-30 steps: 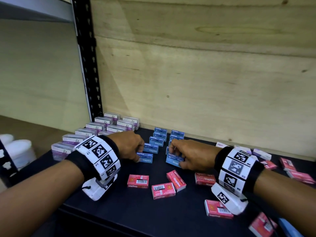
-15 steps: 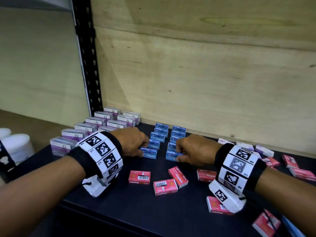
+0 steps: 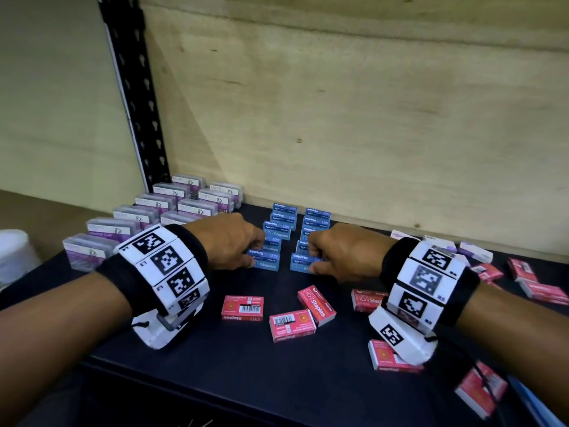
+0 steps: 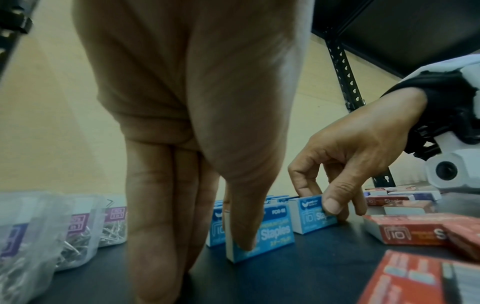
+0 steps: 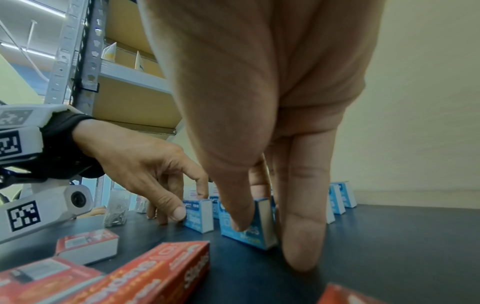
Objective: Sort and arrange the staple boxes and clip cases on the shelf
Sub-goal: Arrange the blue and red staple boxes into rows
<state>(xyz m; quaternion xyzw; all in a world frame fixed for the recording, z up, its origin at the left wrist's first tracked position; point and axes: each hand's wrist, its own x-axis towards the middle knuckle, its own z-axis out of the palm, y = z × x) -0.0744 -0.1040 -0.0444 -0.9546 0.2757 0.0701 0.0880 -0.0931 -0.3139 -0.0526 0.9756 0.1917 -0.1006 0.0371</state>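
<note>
Two rows of upright blue staple boxes (image 3: pixel 284 215) run from the back wall toward me on the dark shelf (image 3: pixel 308 380). My left hand (image 3: pixel 234 241) pinches the front blue box of the left row (image 3: pixel 266 262) (image 4: pixel 270 234), thumb on its face. My right hand (image 3: pixel 335 252) pinches the front blue box of the right row (image 3: pixel 303 264) (image 5: pixel 249 232) between thumb and fingers. Clear clip cases (image 3: pixel 172 204) with purple labels stand in rows at the left. Red staple boxes (image 3: pixel 242 308) lie scattered in front.
More red boxes (image 3: pixel 542 291) and a few white-purple boxes (image 3: pixel 474 251) lie at the right. A black slotted upright (image 3: pixel 135 97) rises at the back left against the plywood wall. A white round container (image 3: pixel 12 257) sits at the far left.
Both hands have slid their front blue boxes away from me, closing up each row. The head view has moved in closer.
</note>
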